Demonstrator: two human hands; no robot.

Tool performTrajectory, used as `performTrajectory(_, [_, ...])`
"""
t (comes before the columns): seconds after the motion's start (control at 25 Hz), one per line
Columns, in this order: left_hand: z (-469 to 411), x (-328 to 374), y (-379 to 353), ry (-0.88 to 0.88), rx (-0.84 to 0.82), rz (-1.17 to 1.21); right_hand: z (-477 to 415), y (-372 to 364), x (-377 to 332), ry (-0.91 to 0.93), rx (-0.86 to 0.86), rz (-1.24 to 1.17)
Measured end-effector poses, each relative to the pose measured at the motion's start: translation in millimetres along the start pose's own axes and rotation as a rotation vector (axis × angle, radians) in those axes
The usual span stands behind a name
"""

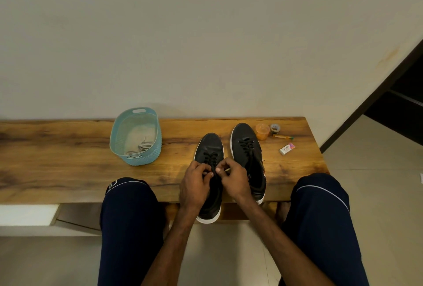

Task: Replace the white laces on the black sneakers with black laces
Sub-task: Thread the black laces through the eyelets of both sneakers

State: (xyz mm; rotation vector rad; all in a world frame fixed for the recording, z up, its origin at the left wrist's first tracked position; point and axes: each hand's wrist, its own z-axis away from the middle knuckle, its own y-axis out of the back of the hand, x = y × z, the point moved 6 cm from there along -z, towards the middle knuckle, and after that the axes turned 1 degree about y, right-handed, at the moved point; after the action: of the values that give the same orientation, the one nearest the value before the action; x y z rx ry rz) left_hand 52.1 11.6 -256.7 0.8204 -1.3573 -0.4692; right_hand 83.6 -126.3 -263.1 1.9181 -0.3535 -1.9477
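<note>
Black lace: pinched by left hand and right hand.
Sneakers: two; one sneaker beneath hands, other sneaker just right.

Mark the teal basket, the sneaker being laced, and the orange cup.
teal basket (146, 158), head view, on its front outer wall.
sneaker being laced (209, 145), head view, on its toe.
orange cup (262, 132), head view, on its side wall.

Wooden bench carries: blue basket, black sneaker, second sneaker beside it, orange cup, tape roll, eraser box.
</note>
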Motion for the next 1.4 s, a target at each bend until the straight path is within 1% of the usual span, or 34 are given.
performTrajectory(0.12, [4,4,0,-0.052,-0.026,-0.099,3,2,-9,0.028,0.049,0.003])
performTrajectory(0.16, [5,5,0,-0.073,-0.026,-0.132,5,4,-15,0.033,0.086,-0.043])
performTrajectory(0.2, [5,5,1,-0.081,-0.023,-0.151,7,9,-23,0.033,0.128,-0.142])
performTrajectory(0.24, [5,2,3,-0.065,-0.021,-0.153,8,15,-32,0.037,0.157,-0.311])
performTrajectory(0.28, [4,-2,5,-0.027,-0.021,-0.139,7,24,-42,0.053,0.164,-0.549])
performTrajectory(0.36, [3,-11,7,0.070,-0.019,-0.100,5,46,-55,0.084,0.124,-1.058])
performTrajectory(0.4, [3,-15,8,0.109,-0.014,-0.101,3,58,-56,0.087,0.118,-1.179])
performTrajectory(0.44, [4,-18,9,0.137,-0.003,-0.116,2,67,-54,0.076,0.132,-1.153])
performTrajectory(0.48, [5,-19,10,0.159,0.010,-0.132,1,72,-50,0.054,0.155,-0.972])
performTrajectory(0.52, [7,-21,11,0.180,0.021,-0.143,0,71,-45,0.032,0.165,-0.658])
performTrajectory(0.56, [8,-23,11,0.203,0.023,-0.148,0,62,-40,0.026,0.136,-0.287])
performTrajectory(0.6, [11,-24,11,0.230,0.015,-0.143,1,45,-34,0.035,0.048,0.037])
performTrajectory(0.64, [13,-27,10,0.262,-0.003,-0.123,3,26,-27,0.042,-0.055,0.284])
performTrajectory(0.68, [15,-30,8,0.297,-0.028,-0.083,7,10,-20,0.042,-0.122,0.448])
performTrajectory(0.72, [18,-33,4,0.331,-0.053,-0.032,10,1,-16,0.050,-0.129,0.536])
performTrajectory(0.84, [24,-41,-2,0.412,-0.089,0.083,14,2,-22,0.099,-0.006,0.563])
performTrajectory(0.88, [25,-42,-3,0.425,-0.090,0.092,14,7,-26,0.120,0.024,0.527])
performTrajectory(0.92, [25,-43,-4,0.428,-0.091,0.089,14,13,-31,0.140,0.060,0.437])
performTrajectory(0.96, [25,-44,-4,0.427,-0.087,0.079,14,21,-37,0.162,0.107,0.273])
performTrajectory(1.04, [25,-42,-4,0.419,-0.074,0.057,12,42,-51,0.225,0.177,-0.183])
performTrajectory(1.08, [25,-41,-4,0.411,-0.068,0.056,10,49,-58,0.260,0.143,-0.412])
performTrajectory(1.12, [24,-40,-4,0.396,-0.063,0.064,8,52,-63,0.282,0.069,-0.611])
performTrajectory(1.16, [23,-39,-4,0.375,-0.056,0.073,6,52,-64,0.254,-0.009,-0.746])
performTrajectory(1.2, [22,-36,-4,0.346,-0.050,0.074,5,49,-61,0.185,-0.077,-0.788])
performTrajectory(1.24, [21,-32,-3,0.311,-0.043,0.062,5,46,-54,0.106,-0.097,-0.707])
performTrajectory(1.28, [21,-29,-2,0.275,-0.031,0.043,5,42,-44,0.058,-0.083,-0.476])
performTrajectory(1.36, [21,-23,0,0.225,-0.007,0.014,8,32,-25,0.052,-0.015,0.156])
performTrajectory(1.4, [21,-21,1,0.214,-0.003,0.002,10,22,-19,0.055,-0.032,0.330])
